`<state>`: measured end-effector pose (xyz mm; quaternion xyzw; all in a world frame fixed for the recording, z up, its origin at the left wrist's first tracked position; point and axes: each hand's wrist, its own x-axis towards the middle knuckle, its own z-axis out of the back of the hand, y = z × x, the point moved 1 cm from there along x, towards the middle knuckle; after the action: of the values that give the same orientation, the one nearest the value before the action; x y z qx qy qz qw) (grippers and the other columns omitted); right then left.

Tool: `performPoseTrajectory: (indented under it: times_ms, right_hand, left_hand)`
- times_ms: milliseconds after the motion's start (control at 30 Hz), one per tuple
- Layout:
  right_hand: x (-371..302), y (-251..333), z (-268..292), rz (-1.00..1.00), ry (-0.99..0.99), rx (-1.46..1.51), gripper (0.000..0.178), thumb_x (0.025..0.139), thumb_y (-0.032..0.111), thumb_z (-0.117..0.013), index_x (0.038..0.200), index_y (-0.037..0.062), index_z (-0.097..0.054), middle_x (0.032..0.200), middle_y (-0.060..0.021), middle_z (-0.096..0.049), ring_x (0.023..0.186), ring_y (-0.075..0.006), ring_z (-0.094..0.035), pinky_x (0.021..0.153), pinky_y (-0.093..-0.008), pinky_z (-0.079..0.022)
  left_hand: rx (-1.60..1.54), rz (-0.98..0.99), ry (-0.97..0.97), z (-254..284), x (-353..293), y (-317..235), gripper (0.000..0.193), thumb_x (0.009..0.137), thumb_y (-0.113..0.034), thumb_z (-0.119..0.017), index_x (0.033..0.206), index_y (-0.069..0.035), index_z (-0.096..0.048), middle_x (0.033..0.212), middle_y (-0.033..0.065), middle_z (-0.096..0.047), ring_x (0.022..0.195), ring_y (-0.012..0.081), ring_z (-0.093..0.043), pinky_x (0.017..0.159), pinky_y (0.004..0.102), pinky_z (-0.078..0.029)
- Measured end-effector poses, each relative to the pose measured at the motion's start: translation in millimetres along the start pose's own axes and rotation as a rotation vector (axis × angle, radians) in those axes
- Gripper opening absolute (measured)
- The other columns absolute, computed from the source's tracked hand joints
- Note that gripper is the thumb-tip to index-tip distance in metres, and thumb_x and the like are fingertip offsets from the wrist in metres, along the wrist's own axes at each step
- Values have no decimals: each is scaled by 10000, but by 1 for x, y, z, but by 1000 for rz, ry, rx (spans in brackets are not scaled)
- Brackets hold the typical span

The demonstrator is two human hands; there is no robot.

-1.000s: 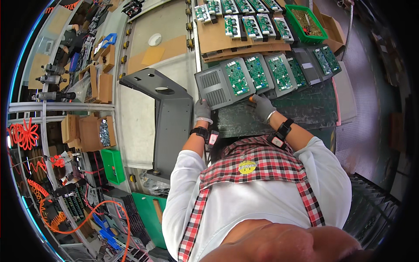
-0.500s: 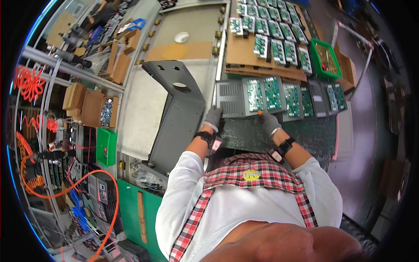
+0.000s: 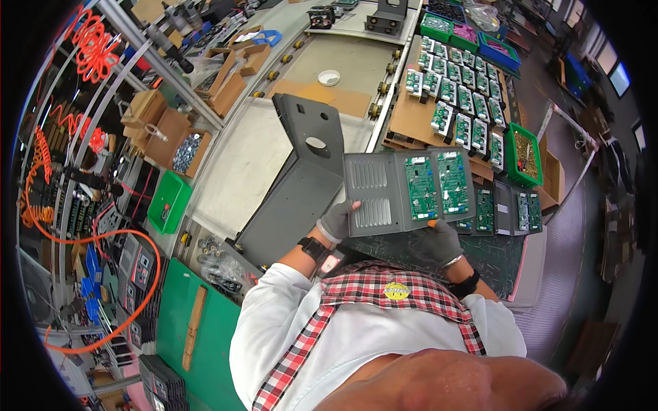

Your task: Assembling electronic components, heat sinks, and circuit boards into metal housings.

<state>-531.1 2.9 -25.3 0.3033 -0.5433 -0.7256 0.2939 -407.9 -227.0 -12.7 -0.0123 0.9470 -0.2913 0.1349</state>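
Gray panel [image 3: 398,192], left fingers [image 3: 354,205] partly hidden

The left forearm [image 3: 295,262] angled up and rightward from lower centre, its grey-gloved left hand [image 3: 335,221] closed in a grip mid-frame, bare thumb tip [image 3: 356,205] uppermost. The right forearm [image 3: 486,290] slanted up and leftward, its grey-gloved right hand [image 3: 442,242] right of centre, gripping, one bare fingertip [image 3: 432,223] raised, other fingers partly hidden.
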Motion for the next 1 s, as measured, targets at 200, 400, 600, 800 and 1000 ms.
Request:
performPoseTrajectory:
  times_ms: [200,400,600,800,1000]
  right_hand:
    - [24,115,-18,15,42,634,337,773,106,-451,1081,-27,-427,1047,-129,-500,935,-216,-530,789,-360,-466]
    - [98,176,-100,48,408,517,302,800,115,-428,1064,-30,-434,1015,-136,-510,946,-244,-529,790,-375,-472]
    - [188,154,-245,-410,533,815,190,807,130,-434,928,-12,-471,877,-149,-525,832,-277,-545,703,-405,-479]
    - [249,98,-344,-433,476,507,210,789,216,-493,827,10,-476,778,-163,-520,717,-315,-555,631,-421,-497]
    - [322,67,-395,-495,424,577,212,794,218,-463,902,35,-465,871,-136,-532,747,-266,-563,640,-399,-492]
  left_hand:
    - [100,-258,100,-44,-66,-60,665,651,-239,-645,1205,-16,-353,1098,134,-497,1017,257,-503,853,367,-429]
    - [139,-560,-96,-22,-150,-125,662,676,-274,-539,1227,19,-319,1175,185,-447,1057,314,-471,916,414,-379]
    - [33,-634,-318,77,-196,-159,591,707,-254,-486,1220,-2,-335,1180,171,-443,1072,320,-453,940,417,-343]
    - [-155,-535,-550,186,-196,-175,524,681,-247,-486,1142,-8,-416,1142,152,-474,1049,328,-461,917,438,-357]
    - [-156,-547,-613,275,-153,-208,588,669,-255,-504,1200,-57,-346,1151,155,-446,1017,354,-469,860,491,-391]
